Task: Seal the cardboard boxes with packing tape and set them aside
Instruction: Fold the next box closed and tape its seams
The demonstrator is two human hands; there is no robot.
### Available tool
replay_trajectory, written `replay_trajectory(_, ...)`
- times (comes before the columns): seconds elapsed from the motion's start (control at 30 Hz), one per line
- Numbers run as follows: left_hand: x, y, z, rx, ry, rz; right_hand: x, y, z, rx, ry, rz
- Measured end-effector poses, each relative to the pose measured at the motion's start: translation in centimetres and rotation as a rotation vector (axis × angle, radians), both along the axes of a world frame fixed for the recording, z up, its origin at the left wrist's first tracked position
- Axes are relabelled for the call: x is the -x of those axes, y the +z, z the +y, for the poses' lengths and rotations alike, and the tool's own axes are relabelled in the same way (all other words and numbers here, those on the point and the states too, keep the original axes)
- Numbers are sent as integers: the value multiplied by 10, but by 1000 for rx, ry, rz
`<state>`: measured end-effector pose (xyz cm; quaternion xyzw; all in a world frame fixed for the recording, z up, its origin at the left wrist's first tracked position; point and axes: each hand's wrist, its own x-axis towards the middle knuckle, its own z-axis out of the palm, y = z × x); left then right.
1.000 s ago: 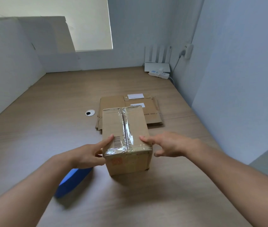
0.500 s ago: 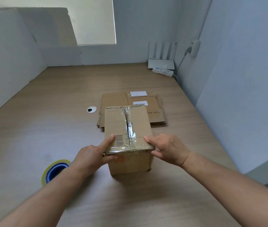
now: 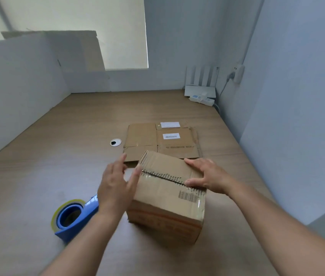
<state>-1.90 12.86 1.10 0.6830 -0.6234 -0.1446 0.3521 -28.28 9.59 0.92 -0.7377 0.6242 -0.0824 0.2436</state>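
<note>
Tape holder: a blue plastic tape dispenser with a yellowish roll [image 3: 70,218] lay on the wooden desk [image 3: 38,176], near the person and left of the box, partly hidden behind the left forearm.
Box: the brown cardboard box with clear tape along its top seam [image 3: 167,200] was at the near middle of the desk, turned at an angle, between both hands.
Left hand: the left hand [image 3: 115,188] was flat, fingers straight, against the left side of the box, holding nothing.
Right hand: the right hand [image 3: 207,175] rested on the top, fingers stretched to the far edge, thumb on the taped seam, not closed around anything.
Behind the box: a stack of flattened brown cardboard with white labels [image 3: 147,136]; its near edge was covered by the box.
Desk hole: a round grey cable grommet [image 3: 115,142], left of the stack.
Far corner: a white router with upright antennas [image 3: 200,89] and a white power strip [image 3: 202,100] by the wall.
</note>
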Motion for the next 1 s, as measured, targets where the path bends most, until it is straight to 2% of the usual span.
replay_trajectory(0.1,2,-5,-13,-340,-49,3,4,1,-7,-4,78,29)
replay_trajectory(0.17,7,-12,-13,-474,-40,38,3,0,-11,41,23,97)
replay_trajectory(0.3,18,-12,-4,-575,158,406,6,3,-14,278,-264,219)
replay_trajectory(0.37,27,-10,6,-609,207,586,8,5,-11,396,-383,160)
replay_trajectory(0.4,29,-12,10,-631,205,600,7,6,-7,403,-423,112)
replay_trajectory(0.47,35,-12,16,-666,175,564,3,5,2,305,-417,67)
replay_trajectory(0.6,25,-14,16,-585,57,231,-10,-3,18,136,-342,-73)
replay_trajectory(0.73,9,-11,26,-544,-46,199,-23,-5,29,21,-164,-245)
replay_trajectory(0.87,10,-24,40,-482,-46,-27,-30,-12,26,-60,-107,-387)
replay_trajectory(1.0,17,-28,39,-372,-18,-17,-38,-21,27,-134,34,-365)
